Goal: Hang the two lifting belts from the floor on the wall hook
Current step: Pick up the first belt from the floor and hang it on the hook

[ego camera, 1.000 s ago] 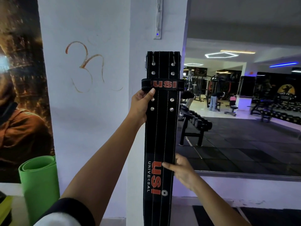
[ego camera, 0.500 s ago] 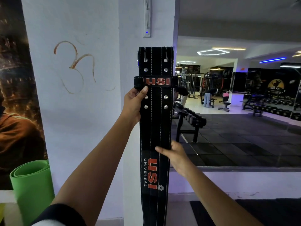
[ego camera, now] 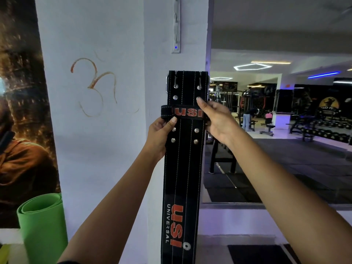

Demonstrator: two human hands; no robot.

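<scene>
Fingers of both hands clamp the black USI lifting belt [ego camera: 182,159] at its keeper loop: left hand [ego camera: 160,134] on the left edge, right hand [ego camera: 219,121] on the right. Belt hangs upright below the hook rack [ego camera: 176,25]. Lift buckle end straight up w/ even grip. Vs 0.5 s ago, right hand has moved up from mid-belt.

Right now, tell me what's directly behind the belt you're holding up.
Behind the lifting belt is the white pillar, with the hook rail above its top edge. Both hands grip it at the loop. The wall strip it covers is hidden.
</scene>
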